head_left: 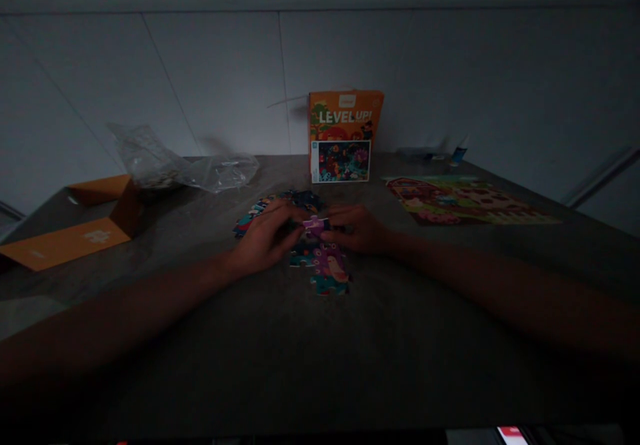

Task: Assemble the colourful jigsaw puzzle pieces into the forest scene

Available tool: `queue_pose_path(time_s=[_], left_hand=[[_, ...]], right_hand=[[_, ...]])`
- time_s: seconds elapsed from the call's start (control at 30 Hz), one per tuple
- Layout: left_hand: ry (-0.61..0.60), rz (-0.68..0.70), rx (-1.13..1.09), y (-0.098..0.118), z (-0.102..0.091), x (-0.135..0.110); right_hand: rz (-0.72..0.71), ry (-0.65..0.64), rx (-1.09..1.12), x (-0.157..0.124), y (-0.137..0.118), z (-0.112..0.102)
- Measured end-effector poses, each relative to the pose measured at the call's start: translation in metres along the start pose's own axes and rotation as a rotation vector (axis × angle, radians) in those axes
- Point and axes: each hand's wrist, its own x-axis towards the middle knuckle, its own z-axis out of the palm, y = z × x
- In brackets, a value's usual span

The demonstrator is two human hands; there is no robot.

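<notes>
A purple puzzle piece [315,225] is pinched between the fingertips of both hands, just above the table. My left hand [270,233] closes on its left edge, thumb toward me. From the other side, my right hand [357,227] grips the right edge between thumb and fingers. Directly below lie several joined puzzle pieces [331,270], purple and teal with a cartoon creature on them. Behind my left hand spreads a heap of loose puzzle pieces [305,198], partly covered by its fingers.
An orange puzzle box [345,115] stands at the back, with a picture card [341,162] leaning on it. An assembled farm puzzle [465,201] lies right, near a small tube [459,152]. At left are an open orange box [75,241] and clear plastic bags [223,171].
</notes>
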Motion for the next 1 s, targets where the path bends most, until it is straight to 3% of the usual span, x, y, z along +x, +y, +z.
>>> queue_pose_path(time_s=[0.2,0.4,0.63,0.77,1.0], left_hand=[[-0.026,0.188,0.002,0.001,0.001,0.005],[-0.08,-0.056,-0.024,-0.007,0.007,-0.001],[-0.039,-0.087,-0.037,-0.006,0.004,0.001],[-0.096,-0.047,0.009,-0.004,0.002,0.004],[-0.175,-0.006,0.077,-0.003,0.004,0.004]], right_hand=[[0.09,0.064,0.122,-0.001,0.0,0.002],[0.237,0.059,0.225,0.0,-0.002,0.0],[0.226,0.042,0.181,0.001,-0.001,-0.001],[0.212,0.013,0.148,0.001,0.0,0.0],[0.06,-0.046,-0.02,0.001,0.003,0.002]])
